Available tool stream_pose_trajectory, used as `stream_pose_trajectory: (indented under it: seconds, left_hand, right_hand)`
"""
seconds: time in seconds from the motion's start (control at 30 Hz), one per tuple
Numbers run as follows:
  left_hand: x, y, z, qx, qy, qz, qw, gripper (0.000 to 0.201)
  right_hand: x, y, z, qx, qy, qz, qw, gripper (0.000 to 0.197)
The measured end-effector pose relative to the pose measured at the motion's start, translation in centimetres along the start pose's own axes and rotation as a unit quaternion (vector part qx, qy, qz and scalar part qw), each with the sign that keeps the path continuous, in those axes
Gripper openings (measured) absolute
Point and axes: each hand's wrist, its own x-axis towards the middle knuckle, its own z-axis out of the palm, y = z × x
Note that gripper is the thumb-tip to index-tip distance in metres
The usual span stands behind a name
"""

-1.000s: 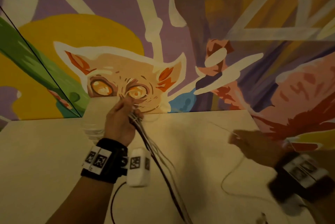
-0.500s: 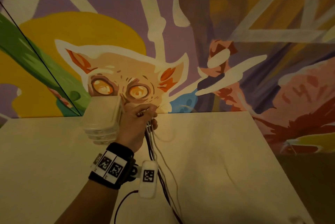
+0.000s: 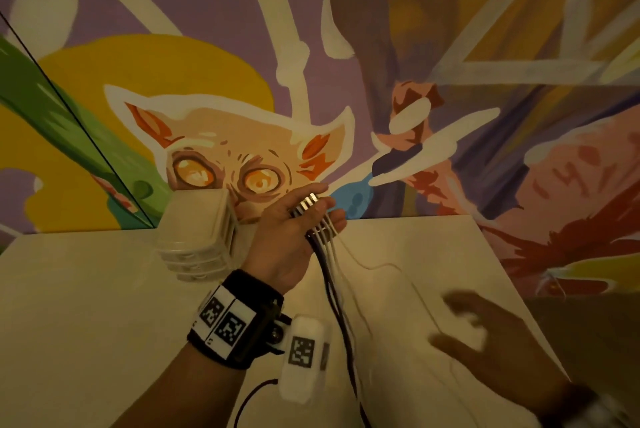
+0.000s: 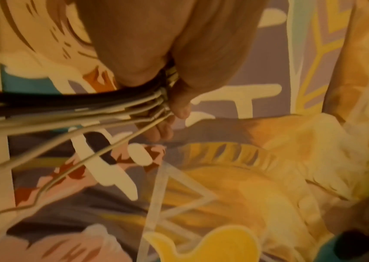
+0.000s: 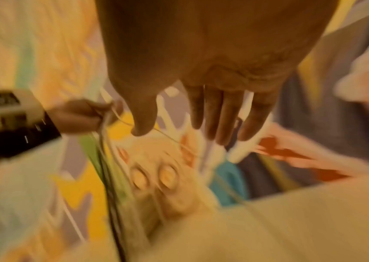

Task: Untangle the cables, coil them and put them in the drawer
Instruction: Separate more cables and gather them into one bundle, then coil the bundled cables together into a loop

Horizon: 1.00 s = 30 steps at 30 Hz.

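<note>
My left hand (image 3: 294, 230) is raised above the table near the wall, palm turned toward me. It pinches a bundle of cables (image 3: 334, 292) by their metal plugs (image 3: 308, 202), thumb against fingers (image 4: 179, 106). Black and white cables (image 4: 78, 109) hang from it down past the wrist to the frame's bottom edge. One thin white cable (image 3: 420, 292) trails loosely across the tabletop toward my right hand (image 3: 485, 334). That hand hovers blurred over the table's right side, fingers (image 5: 221, 120) straight and spread, holding nothing. A small translucent drawer unit (image 3: 197, 237) stands just left of my left hand.
The pale table (image 3: 86, 323) meets a painted mural wall (image 3: 242, 157) at the back. Its right edge (image 3: 512, 285) runs diagonally close to my right hand. A dark wire (image 3: 249, 400) loops from the left wrist camera.
My left hand has shifted right and turned palm-up, showing the plugs fanned on its fingers. My right hand, out of view half a second ago, is back at lower right.
</note>
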Motion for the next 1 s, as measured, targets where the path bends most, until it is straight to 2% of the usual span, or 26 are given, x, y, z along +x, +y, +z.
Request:
stream_pose_trajectory:
  seconds: [0.07, 0.13, 0.23, 0.27, 0.37, 0.47, 0.53, 0.63, 0.77, 0.87, 1.0]
  left_hand:
    - [-0.3, -0.1, 2.2, 0.004, -0.029, -0.003, 1.000, 0.020]
    - [-0.1, 0.5, 4.3, 0.002, -0.043, -0.006, 0.999, 0.020]
    - [2.0, 3.9, 6.2, -0.023, -0.047, 0.022, 0.998, 0.019]
    - [3.1, 5.7, 6.5, -0.039, -0.045, 0.042, 0.997, 0.019]
    - [5.8, 12.3, 7.5, -0.087, -0.027, 0.103, 0.990, 0.018]
    - [7.1, 18.6, 9.1, -0.161, -0.014, 0.178, 0.971, 0.018]
    - [7.4, 21.8, 9.9, -0.188, -0.006, 0.237, 0.953, 0.019]
    - [7.6, 25.1, 10.2, -0.231, 0.001, 0.290, 0.929, 0.018]
    - [7.1, 27.7, 8.9, -0.280, 0.019, 0.322, 0.904, 0.023]
    - [7.1, 27.0, 7.4, -0.260, 0.020, 0.317, 0.912, 0.019]
    - [7.0, 22.8, 6.0, -0.161, 0.003, 0.280, 0.946, 0.015]
  right_hand:
    - [3.4, -5.4, 1.2, 0.068, 0.035, -0.093, 0.993, 0.069]
    - [5.9, -10.5, 2.1, 0.096, 0.013, -0.145, 0.985, 0.066]
    - [7.8, -13.8, 1.5, 0.089, -0.020, -0.193, 0.977, 0.026]
    - [8.3, -14.1, 0.7, 0.082, -0.023, -0.206, 0.975, 0.020]
    - [10.0, -15.5, -4.0, 0.007, -0.012, -0.252, 0.968, 0.023]
    - [12.8, -18.2, -10.8, -0.118, 0.084, -0.286, 0.947, 0.018]
    - [14.1, -20.6, -15.7, -0.187, 0.125, -0.285, 0.932, 0.016]
    - [14.7, -23.5, -21.4, -0.248, 0.169, -0.281, 0.912, 0.019]
    - [15.2, -24.4, -24.3, -0.268, 0.195, -0.258, 0.907, 0.022]
    - [15.9, -23.1, -23.7, -0.243, 0.189, -0.234, 0.922, 0.022]
    - [16.9, -19.5, -19.1, -0.215, 0.088, -0.187, 0.954, 0.012]
